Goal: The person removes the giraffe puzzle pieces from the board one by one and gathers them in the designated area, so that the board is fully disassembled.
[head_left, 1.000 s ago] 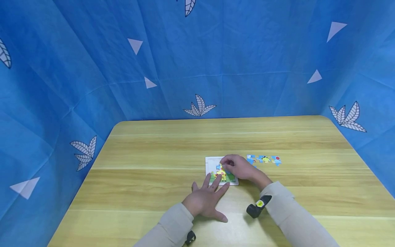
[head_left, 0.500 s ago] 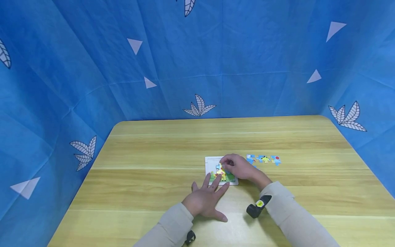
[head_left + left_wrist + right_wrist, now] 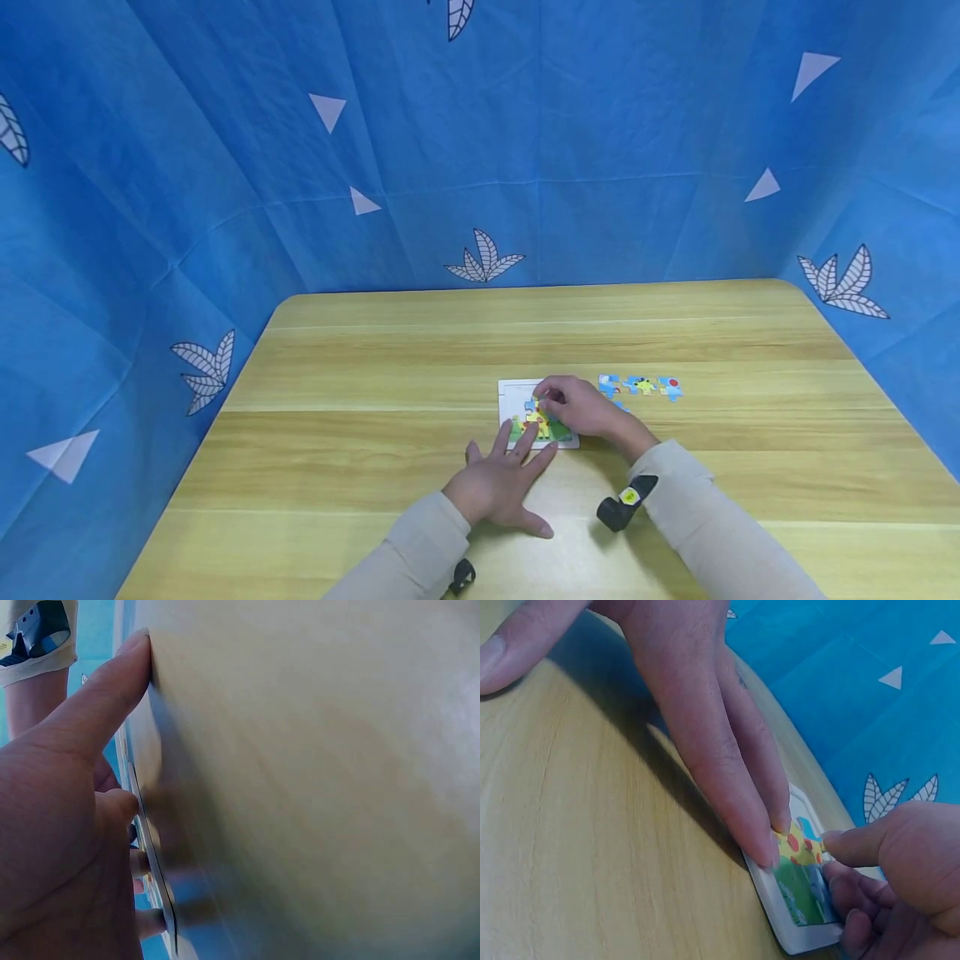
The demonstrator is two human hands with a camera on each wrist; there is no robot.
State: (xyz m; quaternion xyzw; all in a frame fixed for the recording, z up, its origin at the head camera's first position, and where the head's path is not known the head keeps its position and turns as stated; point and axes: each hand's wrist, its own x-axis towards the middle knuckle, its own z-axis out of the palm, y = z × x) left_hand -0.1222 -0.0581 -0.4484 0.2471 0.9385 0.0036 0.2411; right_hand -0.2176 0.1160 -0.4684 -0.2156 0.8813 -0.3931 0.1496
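Observation:
A small puzzle board with a white rim lies on the table, partly filled with joined pieces showing a yellow giraffe on green grass. My left hand is spread, its fingertips resting on the near edge of the board and its thumb stretched over the tabletop. At the board's right side, my right hand has thumb and curled fingers together on a puzzle piece beside the giraffe. Most of that piece is hidden by the fingers.
To the right of the right hand lie several loose puzzle pieces: a blue one, one with a yellow giraffe head and a blue one with a red spot. A blue curtain hangs behind the wooden table.
Hardly anything differs. The right hand and wrist have shifted very slightly at the board; the left hand stays in place.

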